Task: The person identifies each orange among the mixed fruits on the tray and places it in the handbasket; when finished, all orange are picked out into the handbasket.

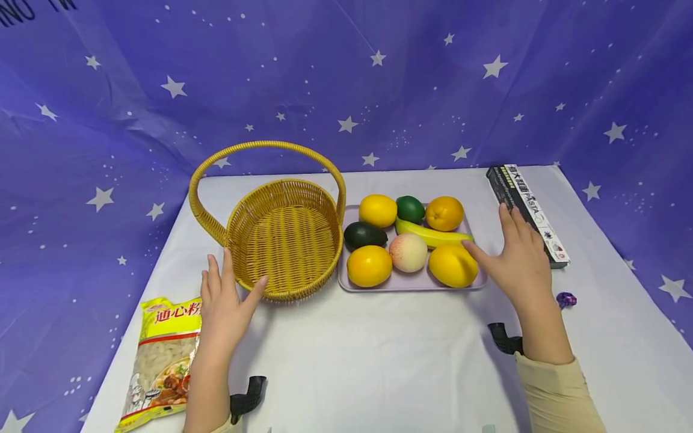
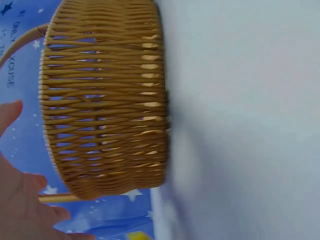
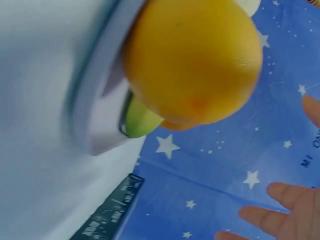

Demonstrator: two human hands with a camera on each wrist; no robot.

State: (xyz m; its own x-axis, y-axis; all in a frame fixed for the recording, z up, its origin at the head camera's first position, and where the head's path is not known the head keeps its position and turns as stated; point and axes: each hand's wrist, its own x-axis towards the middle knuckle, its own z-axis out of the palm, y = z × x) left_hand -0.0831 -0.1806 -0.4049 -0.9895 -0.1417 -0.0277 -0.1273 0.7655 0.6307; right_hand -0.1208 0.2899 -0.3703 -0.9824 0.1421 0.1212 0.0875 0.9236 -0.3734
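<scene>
My left hand (image 1: 223, 307) hovers with spread fingers at the near left side of a woven basket (image 1: 281, 288), which has a tall hoop handle and nothing inside. In the left wrist view the basket's side wall (image 2: 105, 110) stands just beyond the fingers. My right hand (image 1: 517, 264), fingers apart, is held above the right end of a pale purple tray (image 1: 411, 281). On the tray lie a banana (image 1: 433, 234), a peach (image 1: 408, 252), an orange (image 1: 444, 213), a dark avocado (image 1: 365, 236), a green fruit (image 1: 410, 210) and several yellow-orange fruits (image 1: 453, 265). Neither hand holds anything.
A yellow bag of pasta (image 1: 162, 361) lies at the left, partly behind my left forearm. A black pasta box (image 1: 527, 213) rests along the right side. A small purple wrapped item (image 1: 566, 300) sits near my right wrist. Starry purple cloth (image 1: 346, 90) surrounds the white table (image 1: 368, 361).
</scene>
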